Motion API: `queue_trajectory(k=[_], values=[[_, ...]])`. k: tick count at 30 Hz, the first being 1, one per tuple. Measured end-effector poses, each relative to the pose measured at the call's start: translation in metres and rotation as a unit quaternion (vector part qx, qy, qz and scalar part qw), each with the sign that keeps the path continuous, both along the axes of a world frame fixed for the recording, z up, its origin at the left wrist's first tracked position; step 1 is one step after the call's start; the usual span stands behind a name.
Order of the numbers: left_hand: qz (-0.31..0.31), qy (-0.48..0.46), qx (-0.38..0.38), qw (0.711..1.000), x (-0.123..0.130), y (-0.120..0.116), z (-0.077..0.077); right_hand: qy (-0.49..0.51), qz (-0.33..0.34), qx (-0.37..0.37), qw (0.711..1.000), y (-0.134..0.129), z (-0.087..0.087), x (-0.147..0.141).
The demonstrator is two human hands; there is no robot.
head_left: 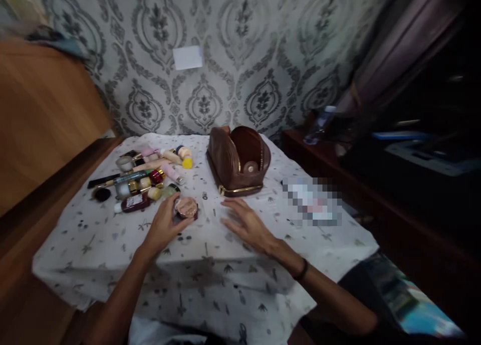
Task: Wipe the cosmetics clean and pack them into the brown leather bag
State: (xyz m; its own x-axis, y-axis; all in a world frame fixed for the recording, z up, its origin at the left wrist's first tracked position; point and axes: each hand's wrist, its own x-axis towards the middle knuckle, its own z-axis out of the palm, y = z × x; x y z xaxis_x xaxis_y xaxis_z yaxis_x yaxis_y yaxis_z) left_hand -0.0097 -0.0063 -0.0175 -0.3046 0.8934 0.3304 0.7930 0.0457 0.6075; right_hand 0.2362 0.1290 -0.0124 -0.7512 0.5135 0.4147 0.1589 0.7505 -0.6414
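Between the thumb and fingers of my left hand [165, 228] is a round compact with a pinkish, shiny lid [187, 207], low over the cloth-covered table. My right hand [246, 225] holds nothing, its fingers apart, just in front of a brown bag [229, 165]. The bag stands upright with its zipped top gaping and a dark interior showing. Left of it lies a pile of cosmetics: a dark red bottle with a white cap [134, 202], a pink tube [173, 173], a yellow-capped item [187, 162] and a black brush [101, 193].
A patterned white cloth [203, 244] covers the table. A blurred-out flat item [311, 200] lies at its right. Beyond are a dark red ledge [319, 157] with a clear bottle [321, 124], and a wooden cabinet [45, 104] at the left.
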Motion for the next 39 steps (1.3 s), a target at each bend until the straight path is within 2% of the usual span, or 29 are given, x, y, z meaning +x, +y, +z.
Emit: queue_trajectory(k=[4, 7, 10, 13, 15, 17, 19, 21, 23, 24, 27, 30, 34, 39], values=[[-0.017, -0.081, 0.004, 0.997, -0.004, -0.011, 0.003, -0.044, 0.056, 0.022, 0.997, -0.006, 0.000, -0.076], [-0.023, -0.113, 0.013, 0.993, -0.010, -0.017, 0.002, -0.077, 0.052, 0.006, 0.996, -0.006, -0.005, -0.107], [-0.016, -0.137, 0.024, 0.990, -0.017, -0.018, -0.002, -0.062, 0.040, -0.043, 0.996, -0.006, -0.015, -0.117], [0.027, -0.170, 0.059, 0.983, -0.022, -0.016, -0.001, -0.017, 0.046, -0.078, 0.996, -0.007, -0.021, -0.117], [0.061, -0.164, 0.095, 0.980, -0.021, -0.014, 0.006, -0.001, 0.051, -0.095, 0.994, -0.009, -0.020, -0.116], [0.064, -0.113, 0.125, 0.984, -0.014, -0.011, 0.017, 0.006, 0.048, -0.113, 0.992, -0.011, -0.018, -0.116], [0.009, -0.032, 0.140, 0.990, -0.003, -0.006, 0.028, 0.019, 0.041, -0.132, 0.990, -0.012, -0.016, -0.114], [-0.085, 0.054, 0.131, 0.986, 0.007, 0.002, 0.034, 0.035, 0.053, -0.162, 0.985, -0.011, -0.016, -0.112], [-0.149, 0.130, 0.105, 0.975, 0.014, 0.011, 0.033, 0.043, 0.070, -0.196, 0.977, -0.009, -0.018, -0.110], [-0.158, 0.162, 0.092, 0.970, 0.015, 0.015, 0.031, 0.041, 0.072, -0.210, 0.974, -0.008, -0.020, -0.109], [-0.116, 0.202, 0.054, 0.971, 0.009, 0.022, 0.024, 0.022, 0.034, -0.223, 0.974, -0.007, -0.023, -0.110], [-0.050, 0.179, 0.014, 0.982, 0.001, 0.020, 0.020, 0.008, 0.000, -0.199, 0.980, -0.007, -0.024, -0.114], [0.023, 0.136, 0.021, 0.990, 0.002, 0.008, 0.016, 0.011, 0.011, -0.182, 0.983, -0.008, -0.021, -0.117], [0.057, 0.121, 0.029, 0.991, 0.012, -0.005, 0.008, 0.003, 0.032, -0.185, 0.982, -0.008, -0.017, -0.117]])
